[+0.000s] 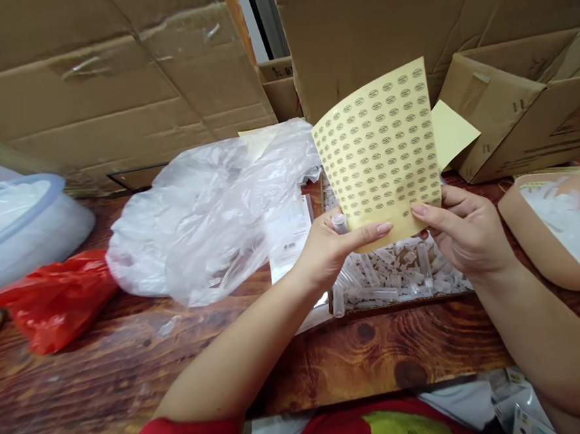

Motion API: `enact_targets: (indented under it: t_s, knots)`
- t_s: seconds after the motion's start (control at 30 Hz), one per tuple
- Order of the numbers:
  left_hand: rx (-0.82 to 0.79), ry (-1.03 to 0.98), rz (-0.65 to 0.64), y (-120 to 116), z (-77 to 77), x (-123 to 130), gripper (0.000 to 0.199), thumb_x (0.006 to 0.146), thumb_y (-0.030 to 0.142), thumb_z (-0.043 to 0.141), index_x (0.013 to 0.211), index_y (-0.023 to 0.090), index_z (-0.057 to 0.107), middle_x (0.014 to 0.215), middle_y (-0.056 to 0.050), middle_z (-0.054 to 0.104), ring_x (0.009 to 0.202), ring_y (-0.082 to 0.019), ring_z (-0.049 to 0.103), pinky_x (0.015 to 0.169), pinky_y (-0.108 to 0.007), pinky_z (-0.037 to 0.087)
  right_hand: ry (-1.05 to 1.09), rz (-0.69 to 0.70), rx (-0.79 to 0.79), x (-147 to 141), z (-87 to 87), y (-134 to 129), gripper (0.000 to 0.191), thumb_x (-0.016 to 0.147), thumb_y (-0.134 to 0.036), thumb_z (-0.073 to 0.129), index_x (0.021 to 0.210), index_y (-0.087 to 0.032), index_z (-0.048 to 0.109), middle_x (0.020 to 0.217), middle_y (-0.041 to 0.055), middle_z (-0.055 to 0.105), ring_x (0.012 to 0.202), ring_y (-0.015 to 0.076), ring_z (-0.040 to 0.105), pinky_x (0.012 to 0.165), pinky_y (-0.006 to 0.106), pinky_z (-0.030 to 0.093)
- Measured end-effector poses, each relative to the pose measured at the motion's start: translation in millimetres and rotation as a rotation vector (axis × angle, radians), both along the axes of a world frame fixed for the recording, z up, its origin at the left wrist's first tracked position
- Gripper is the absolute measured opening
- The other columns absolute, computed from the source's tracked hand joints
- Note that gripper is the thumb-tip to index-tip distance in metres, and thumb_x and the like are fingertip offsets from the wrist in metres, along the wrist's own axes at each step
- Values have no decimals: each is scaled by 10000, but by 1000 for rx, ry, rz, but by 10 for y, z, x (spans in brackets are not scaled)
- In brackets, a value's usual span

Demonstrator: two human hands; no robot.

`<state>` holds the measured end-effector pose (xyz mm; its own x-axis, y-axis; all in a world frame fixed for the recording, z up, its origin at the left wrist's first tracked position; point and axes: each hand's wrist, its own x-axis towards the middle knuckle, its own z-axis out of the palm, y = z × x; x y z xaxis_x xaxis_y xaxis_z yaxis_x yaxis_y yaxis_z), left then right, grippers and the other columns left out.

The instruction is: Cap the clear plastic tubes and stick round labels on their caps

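Note:
A yellow sheet of small oval stickers (377,153) is held up in front of me, tilted and slightly curved. My left hand (333,244) grips its lower left part, thumb on the front. A clear plastic tube (339,224) also sticks out of that hand beside the sheet. At the lower right corner, my right hand (467,229) pinches the sheet between thumb and fingers. Below both hands lies a shallow cardboard tray (403,304) holding many small clear plastic tubes and caps, partly hidden by the sheet and hands.
Left of the tray lies a crumpled clear plastic bag (206,215) over white printed packets (288,233). A red bag (63,296) and a blue-rimmed basket (58,211) are farther left. Cardboard boxes (514,105) line the back; a tan container (542,241) with white pieces stands right.

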<state>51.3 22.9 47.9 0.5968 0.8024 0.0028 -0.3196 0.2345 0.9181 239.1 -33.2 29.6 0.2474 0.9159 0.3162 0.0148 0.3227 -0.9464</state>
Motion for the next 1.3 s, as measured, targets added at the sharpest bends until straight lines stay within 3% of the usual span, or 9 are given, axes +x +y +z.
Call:
enact_targets:
  t_s: [0.1, 0.2, 0.27, 0.33, 0.4, 0.6, 0.9, 1.07, 1.3]
  knots:
    - [-14, -26, -6, -20, 34, -3, 454, 654, 255, 921, 1078, 177, 779, 1178, -104, 790, 1164, -320, 730, 1067, -468, 579, -79, -28, 89, -24, 10, 13, 235, 861, -442, 780, 957, -240, 707, 875, 33, 716, 744, 200, 691, 636, 355, 609]
    - [-32, -42, 32, -36, 50, -3, 433, 675, 247, 908, 1081, 174, 775, 1167, -100, 793, 1123, -304, 746, 1051, -452, 592, -394, -341, 352, -41, 37, -23, 335, 842, -356, 804, 1124, -266, 647, 1079, 70, 661, 898, 231, 677, 740, 401, 607]
    - [-22, -48, 76, -43, 46, -1, 404, 687, 245, 902, 1065, 181, 774, 1166, -91, 793, 1100, -284, 754, 1032, -423, 603, -701, -536, 534, -57, 73, -83, 371, 815, -273, 826, 1141, -283, 650, 1068, 81, 631, 945, 265, 648, 783, 444, 581]
    - [2, -43, 112, -48, 38, 1, 372, 705, 244, 888, 1054, 192, 770, 1163, -80, 794, 1092, -267, 757, 1021, -397, 608, -942, -557, 632, -87, 115, -142, 315, 828, -190, 800, 1098, -300, 682, 957, 69, 653, 890, 268, 648, 766, 457, 556]
    - [38, -34, 134, -50, 30, 4, 360, 726, 249, 872, 1065, 202, 760, 1170, -72, 792, 1094, -258, 756, 1016, -388, 609, -1020, -481, 654, -130, 149, -175, 286, 859, -139, 753, 1077, -317, 706, 885, 47, 695, 802, 244, 666, 715, 438, 550]
    - [117, 14, 152, -71, 9, 16, 406, 700, 338, 903, 1051, 208, 745, 1131, -67, 798, 1059, -263, 758, 964, -389, 623, -872, -444, 543, -249, 168, -169, 233, 902, -134, 699, 1030, -314, 773, 889, 38, 772, 789, 249, 727, 719, 444, 603]
    - [357, 108, 375, -131, -38, 18, 291, 721, 342, 896, 939, 230, 741, 1023, -32, 810, 968, -227, 758, 916, -376, 620, -598, -355, 386, -324, 166, -184, 155, 887, -177, 717, 893, -315, 789, 870, 29, 794, 788, 249, 756, 743, 451, 655]
    - [393, 112, 420, -184, -57, 47, 292, 734, 371, 891, 937, 234, 732, 1023, -31, 810, 962, -236, 764, 904, -389, 622, -485, -372, 398, -372, 113, -166, 138, 849, -146, 740, 841, -278, 780, 882, 36, 793, 800, 233, 760, 759, 416, 648]
    - [465, 42, 472, -208, -81, 80, 212, 739, 258, 878, 910, 216, 760, 955, -16, 820, 895, -193, 777, 827, -312, 645, -417, -423, 456, -402, 45, -124, 175, 822, -109, 735, 861, -276, 773, 882, 21, 792, 789, 216, 759, 748, 392, 649]
